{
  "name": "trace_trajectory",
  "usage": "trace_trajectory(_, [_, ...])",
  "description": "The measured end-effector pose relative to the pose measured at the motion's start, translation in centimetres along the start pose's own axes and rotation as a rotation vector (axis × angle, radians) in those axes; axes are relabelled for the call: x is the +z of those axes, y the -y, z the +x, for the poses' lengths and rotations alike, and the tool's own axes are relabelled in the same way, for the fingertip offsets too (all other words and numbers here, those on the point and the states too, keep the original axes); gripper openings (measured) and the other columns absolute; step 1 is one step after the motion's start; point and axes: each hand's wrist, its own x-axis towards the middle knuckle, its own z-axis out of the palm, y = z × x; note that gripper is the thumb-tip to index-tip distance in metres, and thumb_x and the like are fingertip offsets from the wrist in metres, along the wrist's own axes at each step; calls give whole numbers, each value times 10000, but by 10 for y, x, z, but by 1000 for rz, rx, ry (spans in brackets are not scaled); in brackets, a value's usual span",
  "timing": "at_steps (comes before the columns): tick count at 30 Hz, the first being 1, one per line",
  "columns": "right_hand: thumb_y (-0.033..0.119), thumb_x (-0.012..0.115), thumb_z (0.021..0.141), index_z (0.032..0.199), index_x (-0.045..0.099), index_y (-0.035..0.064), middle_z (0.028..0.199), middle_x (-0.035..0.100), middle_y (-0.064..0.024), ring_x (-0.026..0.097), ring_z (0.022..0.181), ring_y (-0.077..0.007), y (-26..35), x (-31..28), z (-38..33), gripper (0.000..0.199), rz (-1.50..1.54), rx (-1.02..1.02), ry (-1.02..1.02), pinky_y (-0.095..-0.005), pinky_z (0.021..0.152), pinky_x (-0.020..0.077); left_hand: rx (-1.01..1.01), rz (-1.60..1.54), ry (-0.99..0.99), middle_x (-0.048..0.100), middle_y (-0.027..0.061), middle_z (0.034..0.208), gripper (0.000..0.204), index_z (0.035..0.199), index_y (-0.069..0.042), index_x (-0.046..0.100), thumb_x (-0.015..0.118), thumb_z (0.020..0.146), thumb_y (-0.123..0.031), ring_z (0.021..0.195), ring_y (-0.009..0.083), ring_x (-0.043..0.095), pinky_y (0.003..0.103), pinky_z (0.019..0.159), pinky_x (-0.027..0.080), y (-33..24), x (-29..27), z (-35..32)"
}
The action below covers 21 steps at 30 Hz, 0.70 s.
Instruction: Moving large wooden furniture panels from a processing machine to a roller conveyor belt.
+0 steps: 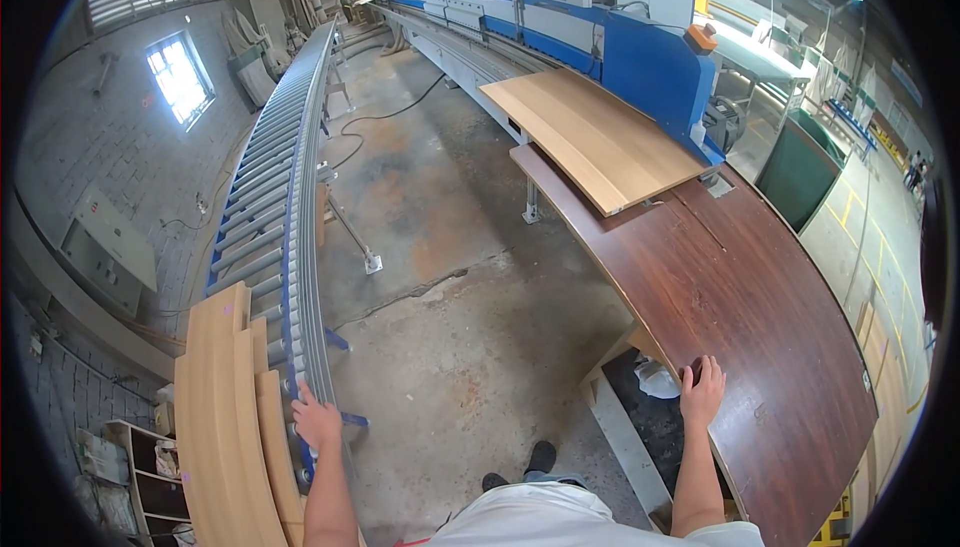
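My left hand is at the side rail of a roller conveyor, next to a stack of long light wood panels lying on it. Its fingers reach forward, partly spread, and hold nothing I can see. On the right, my right hand rests at the near edge of a dark brown wood-grain table, fingers slightly bent and apart. A light wood panel lies at the table's far end, partly against the large white and blue machine.
Concrete floor with a crack runs between conveyor and table. A black cable and conveyor feet lie along it. Under the table is a shelf with a white plastic bag. A small shelf unit stands at lower left.
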Motion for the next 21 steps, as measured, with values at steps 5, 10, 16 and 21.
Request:
trace_trajectory(5, [275, 606, 875, 1286, 516, 27, 1333, 507, -186, 467, 1239, -358, 0, 0, -1, 488, 33, 31, -33, -479, 1088, 324, 10, -6, -13, 467, 154, 1135, 782, 1485, -199, 260, 644, 807, -254, 978, 321, 556, 433, 789, 491, 0, -1, -1])
trace_trajectory(10, [272, 604, 879, 1296, 511, 24, 1356, 488, -193, 458, 1246, -373, -1, 1, -2, 494, 66, 53, -58, -472, 1088, 326, 9, -9, -4, 469, 156, 1134, 776, 1484, -194, 266, 643, 808, -256, 982, 322, 555, 431, 788, 492, 1, -1, -1])
trace_trajectory(16, [275, 603, 882, 1293, 517, 26, 1380, 465, -195, 445, 1253, -384, -2, 2, -3, 488, 89, 64, -86, -459, 1079, 332, 2, -25, 3, 473, 160, 1145, 775, 1483, -194, 264, 642, 810, -260, 998, 324, 551, 434, 803, 484, 1, -3, -2])
trace_trajectory(21, [281, 607, 881, 1291, 518, 27, 1392, 453, -193, 440, 1253, -388, -4, 2, -3, 490, 100, 82, -115, -457, 1072, 335, -2, -28, 14, 467, 163, 1166, 780, 1485, -195, 257, 644, 810, -256, 1010, 328, 547, 433, 812, 480, 0, -4, -2])
